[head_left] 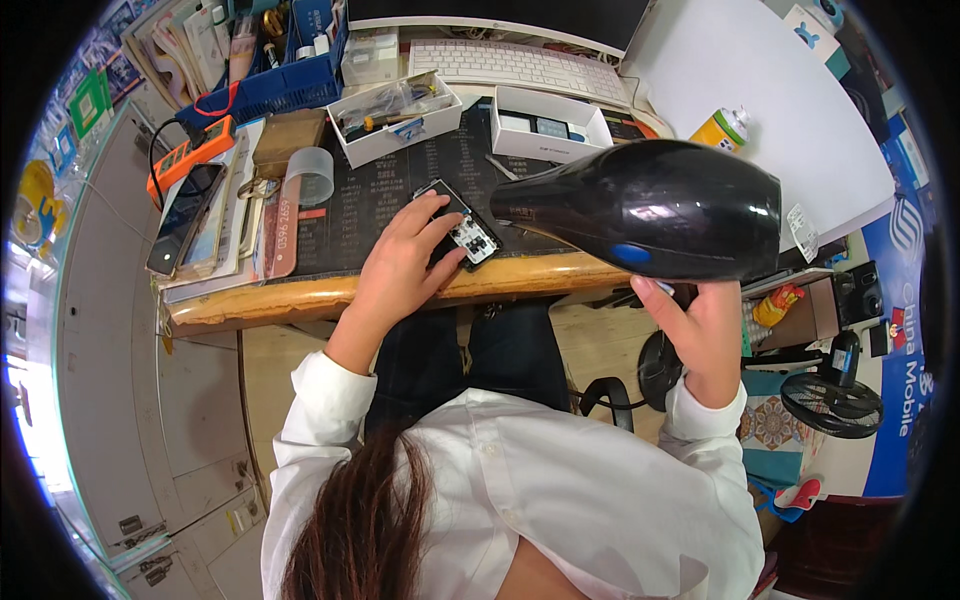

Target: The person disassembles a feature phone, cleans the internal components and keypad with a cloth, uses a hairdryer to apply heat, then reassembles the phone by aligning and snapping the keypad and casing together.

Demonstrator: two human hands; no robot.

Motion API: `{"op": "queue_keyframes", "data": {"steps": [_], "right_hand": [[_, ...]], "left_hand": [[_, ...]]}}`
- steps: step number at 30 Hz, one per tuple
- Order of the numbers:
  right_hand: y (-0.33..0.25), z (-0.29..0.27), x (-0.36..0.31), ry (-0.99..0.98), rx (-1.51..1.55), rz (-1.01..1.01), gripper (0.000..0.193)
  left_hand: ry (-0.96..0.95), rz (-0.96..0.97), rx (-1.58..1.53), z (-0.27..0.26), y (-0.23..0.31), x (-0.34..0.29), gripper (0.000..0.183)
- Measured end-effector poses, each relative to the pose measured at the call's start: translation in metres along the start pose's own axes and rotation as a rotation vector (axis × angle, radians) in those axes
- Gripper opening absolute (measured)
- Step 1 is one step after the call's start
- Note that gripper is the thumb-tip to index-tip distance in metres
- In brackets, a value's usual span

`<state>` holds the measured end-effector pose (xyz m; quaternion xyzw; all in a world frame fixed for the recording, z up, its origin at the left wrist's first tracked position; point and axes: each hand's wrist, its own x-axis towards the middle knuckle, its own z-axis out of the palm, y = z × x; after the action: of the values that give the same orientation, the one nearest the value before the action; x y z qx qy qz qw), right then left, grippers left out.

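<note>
A black hair dryer (690, 205) is held up over the desk's front edge on the right. Its handle is mostly hidden behind my right hand (705, 335), which is wrapped round it. The narrow nozzle points left, at a dark phone (476, 238) lying on the mat near the desk edge. White and black inner parts show at the phone's near end, so its cover is off there. My left hand (408, 250) rests on the phone, with fingertips across its face and the thumb by the near side, gripping it.
Beyond the phone stand two white boxes, one of small tools (390, 115), one holding a dark device (550, 125). A keyboard (515, 68) lies behind. Leftward are a clear roll (310, 175), a phone (186, 220) on papers and an orange meter (190, 155). A spray can (720, 130) stands right.
</note>
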<state>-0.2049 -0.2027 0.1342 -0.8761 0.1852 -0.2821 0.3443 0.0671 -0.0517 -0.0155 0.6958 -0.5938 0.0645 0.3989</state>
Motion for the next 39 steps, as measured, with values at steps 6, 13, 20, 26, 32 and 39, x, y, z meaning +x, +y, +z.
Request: {"op": "queue_keyframes", "data": {"steps": [6,13,20,26,32,39], "right_hand": [[-0.002,0.014,0.028,0.018,0.045,-0.080,0.023],[-0.006,0.021,0.052,-0.040,-0.064,-0.173,0.023],[-0.015,0.020,0.060,-0.077,-0.172,-0.167,0.023],[-0.021,0.009,0.045,-0.147,-0.187,-0.067,0.022],[-0.025,-0.011,0.010,-0.198,-0.118,0.029,0.028],[-0.023,-0.015,-0.003,-0.216,-0.174,0.064,0.027]], "left_hand": [[-0.007,-0.003,-0.021,0.000,-0.001,0.000,0.040],[0.002,-0.002,-0.025,0.001,-0.002,-0.001,0.040],[0.016,-0.006,-0.011,0.001,0.000,-0.001,0.040],[0.019,-0.005,-0.007,0.001,-0.001,-0.002,0.039],[0.023,0.009,0.003,0.003,-0.002,-0.001,0.038],[-0.003,-0.020,-0.016,0.002,-0.001,-0.001,0.041]]}}
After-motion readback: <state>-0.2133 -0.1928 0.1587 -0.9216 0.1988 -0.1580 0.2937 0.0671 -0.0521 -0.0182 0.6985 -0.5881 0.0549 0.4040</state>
